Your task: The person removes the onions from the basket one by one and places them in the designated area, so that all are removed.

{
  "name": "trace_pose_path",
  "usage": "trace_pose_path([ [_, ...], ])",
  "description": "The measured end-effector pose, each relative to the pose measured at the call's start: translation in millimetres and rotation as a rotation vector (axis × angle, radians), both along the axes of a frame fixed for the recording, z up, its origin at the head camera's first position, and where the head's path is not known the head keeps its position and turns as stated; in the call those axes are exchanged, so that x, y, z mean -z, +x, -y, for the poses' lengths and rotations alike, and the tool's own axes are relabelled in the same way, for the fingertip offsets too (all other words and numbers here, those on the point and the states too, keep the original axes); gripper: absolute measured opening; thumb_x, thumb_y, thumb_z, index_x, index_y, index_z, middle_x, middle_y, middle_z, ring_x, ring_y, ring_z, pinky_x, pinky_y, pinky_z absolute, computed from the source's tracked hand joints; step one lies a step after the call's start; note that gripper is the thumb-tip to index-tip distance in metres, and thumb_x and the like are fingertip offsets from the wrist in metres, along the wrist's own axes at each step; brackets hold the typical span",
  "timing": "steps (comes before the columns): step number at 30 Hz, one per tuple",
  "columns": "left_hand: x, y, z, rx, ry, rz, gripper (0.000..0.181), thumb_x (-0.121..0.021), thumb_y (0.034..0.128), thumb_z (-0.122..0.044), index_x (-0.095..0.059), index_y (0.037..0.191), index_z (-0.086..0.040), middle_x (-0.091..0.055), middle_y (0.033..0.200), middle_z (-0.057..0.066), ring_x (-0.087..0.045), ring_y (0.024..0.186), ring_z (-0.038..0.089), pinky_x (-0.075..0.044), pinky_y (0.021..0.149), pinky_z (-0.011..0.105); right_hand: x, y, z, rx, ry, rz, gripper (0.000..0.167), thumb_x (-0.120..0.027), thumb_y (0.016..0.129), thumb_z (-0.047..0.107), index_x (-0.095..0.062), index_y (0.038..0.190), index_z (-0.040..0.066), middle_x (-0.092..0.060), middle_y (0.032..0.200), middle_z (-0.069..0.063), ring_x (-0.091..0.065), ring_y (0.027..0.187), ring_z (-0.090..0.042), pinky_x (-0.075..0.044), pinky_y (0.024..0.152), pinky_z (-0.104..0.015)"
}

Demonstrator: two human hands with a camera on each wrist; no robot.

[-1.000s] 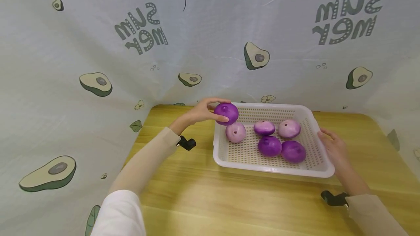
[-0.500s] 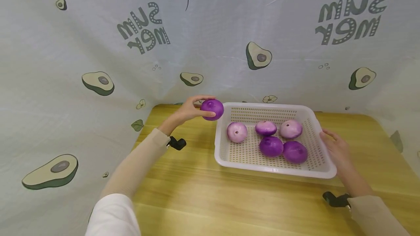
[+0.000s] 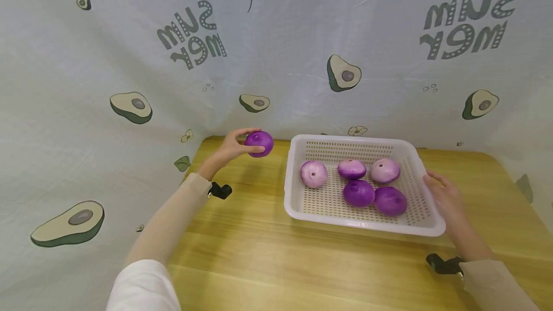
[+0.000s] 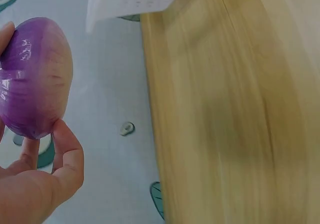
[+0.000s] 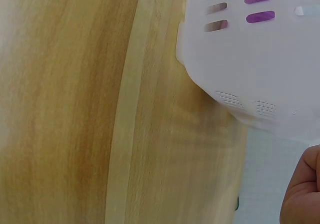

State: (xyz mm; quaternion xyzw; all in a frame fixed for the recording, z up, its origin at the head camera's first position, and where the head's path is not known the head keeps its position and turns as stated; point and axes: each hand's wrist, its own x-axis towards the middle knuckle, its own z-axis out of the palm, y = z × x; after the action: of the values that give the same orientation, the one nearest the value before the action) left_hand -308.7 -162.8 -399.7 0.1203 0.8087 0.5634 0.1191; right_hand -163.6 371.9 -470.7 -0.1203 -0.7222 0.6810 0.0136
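A purple onion (image 3: 260, 143) is pinched between the thumb and fingers of the left hand (image 3: 231, 149), above the table's back left, left of the white basket (image 3: 365, 225). In the left wrist view the onion (image 4: 37, 78) shows purple and pale sides above the hand (image 4: 45, 184). Several purple and pinkish onions lie in the basket, one pale onion (image 3: 314, 174) at its left, the others grouped centre-right. The right hand (image 3: 447, 200) rests at the basket's right rim, thumb on the rim side; its other fingers are mostly hidden. Part of that hand (image 5: 302, 191) shows at the right wrist view's edge.
The wooden table (image 3: 259, 253) extends in front of the basket and to both sides. Behind and left hangs a pale cloth (image 3: 281, 37) printed with avocados and lettering, meeting the table's back edge.
The left hand has carried the purple onion leftward, from over the basket's left end to above the table. The right hand stays at the basket, and the onions inside keep their places.
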Motion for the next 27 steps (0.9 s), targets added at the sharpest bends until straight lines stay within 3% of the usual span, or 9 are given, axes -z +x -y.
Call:
trace_pose_path([
  [6, 12.4, -2.5, 14.5, -0.064, 0.004, 0.013, 0.063, -0.084, 0.0821, -0.020, -0.059, 0.140, -0.019, -0.048, 0.147, 0.009, -0.050, 0.127, 0.036, -0.047, 0.101, 0.051, -1.9, 0.0, 0.2, 0.009, 0.001, 0.027, 0.037, -0.057, 0.101, 0.038, -0.052, 0.138, 0.037, -0.068, 0.084, 0.018, -0.067, 0.072, -0.003, -0.057, 0.058, -0.024],
  [13, 34.9, -5.6, 30.6, -0.140, -0.068, 0.014, 0.065, -0.085, 0.0817, -0.023, -0.058, 0.141, -0.016, -0.045, 0.149, 0.012, -0.044, 0.131, 0.039, -0.044, 0.104, 0.053, -2.1, 0.7, -0.1, -0.003, 0.013, 0.029, 0.047, -0.058, 0.101, 0.040, -0.047, 0.146, 0.031, -0.069, 0.084, 0.017, -0.068, 0.072, -0.005, -0.058, 0.058, -0.027],
  [20, 53.2, -6.7, 41.0, -0.208, -0.068, 0.025, 0.065, -0.084, 0.0825, -0.017, -0.057, 0.141, -0.011, -0.046, 0.148, 0.016, -0.043, 0.131, 0.041, -0.043, 0.105, 0.053, -0.7, 0.9, -1.0, 0.002, 0.118, 0.044, 0.049, -0.056, 0.101, 0.044, -0.046, 0.147, 0.034, -0.067, 0.082, 0.020, -0.067, 0.070, -0.004, -0.058, 0.058, -0.027],
  [27, 64.6, -8.4, 49.1, -0.253, -0.116, 0.015, 0.068, -0.083, 0.0832, -0.017, -0.053, 0.143, -0.007, -0.045, 0.149, 0.018, -0.039, 0.135, 0.040, -0.039, 0.109, 0.052, 0.7, 0.7, -2.2, 0.002, 0.021, 0.023, 0.041, -0.058, 0.101, 0.040, -0.051, 0.141, 0.036, -0.069, 0.084, 0.017, -0.068, 0.071, -0.005, -0.058, 0.058, -0.027],
])
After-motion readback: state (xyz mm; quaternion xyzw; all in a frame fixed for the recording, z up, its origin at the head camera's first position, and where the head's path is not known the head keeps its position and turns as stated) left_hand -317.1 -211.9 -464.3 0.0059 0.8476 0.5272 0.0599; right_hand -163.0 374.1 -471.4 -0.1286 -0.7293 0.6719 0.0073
